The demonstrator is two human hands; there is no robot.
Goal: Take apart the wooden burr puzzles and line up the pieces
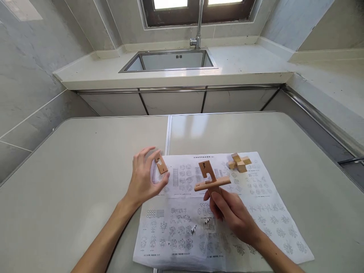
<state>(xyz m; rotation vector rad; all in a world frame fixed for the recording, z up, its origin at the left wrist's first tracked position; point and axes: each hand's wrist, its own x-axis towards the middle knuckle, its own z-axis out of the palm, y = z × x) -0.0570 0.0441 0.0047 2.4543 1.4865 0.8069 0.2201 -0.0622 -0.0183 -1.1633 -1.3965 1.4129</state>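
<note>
My left hand (145, 178) holds a small notched wooden piece (162, 165) marked 1 between thumb and fingertips, above the left part of a printed instruction sheet (182, 227). My right hand (230, 212) grips from below a cross of two joined wooden pieces (211, 179); the upright one is marked 3 and a flat bar crosses it. The two hands are apart, about a hand's width between the pieces. An assembled wooden burr puzzle (239, 162) rests on the sheet's far right corner, untouched.
The sheet lies on a pale two-part table (71, 182) with a seam down the middle. Beyond a gap stands a counter (241, 62) with a steel sink (170, 60) and tap (197, 36). Tiled walls close in on the left and right.
</note>
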